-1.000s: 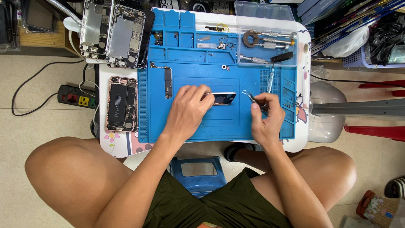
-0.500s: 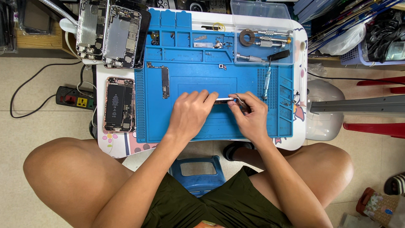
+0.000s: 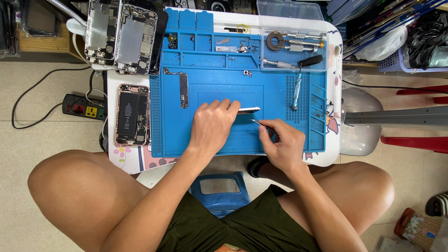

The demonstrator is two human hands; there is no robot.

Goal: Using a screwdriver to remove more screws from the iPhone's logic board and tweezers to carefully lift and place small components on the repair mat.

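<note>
Down on the middle of the blue work mat [image 3: 284, 70], I am watching my left hand [image 3: 212, 128] pressing flat over a small phone part [image 3: 248, 110], a thin dark strip with a pale edge. Only its right end is showing past my fingertips; the rest is lying hidden under the palm. The fingers are curling down and closed over it, pinning it to the mat rather than lifting it.

My right hand [image 3: 282, 144] is sitting just to the right and slightly nearer to me. It is pinching a pair of fine tweezers [image 3: 262, 124], thumb and forefinger closed on the shank. The tips are pointing up and to the left, toward the exposed end of the part, and they are stopping just short of it; I cannot tell whether they are touching.

So the relation I am minding is this: the part's long axis is running left to right across the mat, and the tweezers are coming at its free right end on a slant from below right. The right hand is the nearer one to that open end; the left is covering the other end.

Further off, a logic board [image 3: 183, 91] is lying upright on the mat left of my left hand, a screwdriver [image 3: 295, 92] is lying to the upper right, and an opened phone [image 3: 133, 114] is resting beside the mat's left edge.
</note>
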